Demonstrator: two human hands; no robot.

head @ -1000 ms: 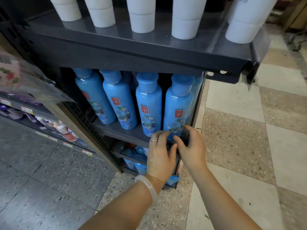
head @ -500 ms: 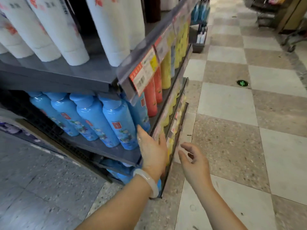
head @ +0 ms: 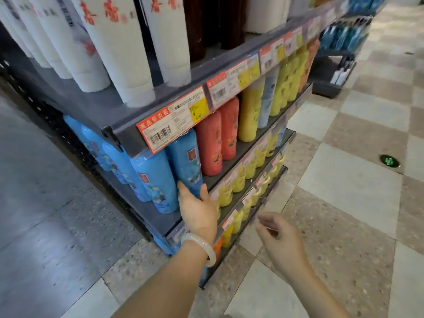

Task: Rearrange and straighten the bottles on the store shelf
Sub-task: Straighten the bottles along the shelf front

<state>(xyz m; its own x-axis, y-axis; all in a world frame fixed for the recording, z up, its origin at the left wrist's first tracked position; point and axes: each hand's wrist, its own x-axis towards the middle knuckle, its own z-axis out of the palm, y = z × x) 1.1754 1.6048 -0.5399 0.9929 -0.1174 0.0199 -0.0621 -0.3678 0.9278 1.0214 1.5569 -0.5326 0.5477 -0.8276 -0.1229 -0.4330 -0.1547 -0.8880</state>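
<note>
Blue bottles with flower labels stand in rows at the shelf's corner. My left hand (head: 198,208), wearing a pale bangle, rests its fingers around the base of the front blue bottle (head: 184,161) at the shelf's front edge. To the right of that bottle stand red bottles (head: 210,143), then yellow bottles (head: 250,111) further along the same shelf (head: 165,222). My right hand (head: 278,237) hovers loosely curled over the floor, holding nothing, apart from the shelving.
Tall white bottles (head: 128,53) fill the shelf above, whose edge carries red and yellow price tags (head: 172,121). Lower shelves hold small yellow items (head: 238,180). A checkered tile floor (head: 344,180) stretches right. Another rack (head: 339,56) stands far down the aisle.
My view has swung from the shelf's end face round to its long front. My left hand has stayed at the corner bottle's base. My right hand came off the bottle and moved out over the floor.
</note>
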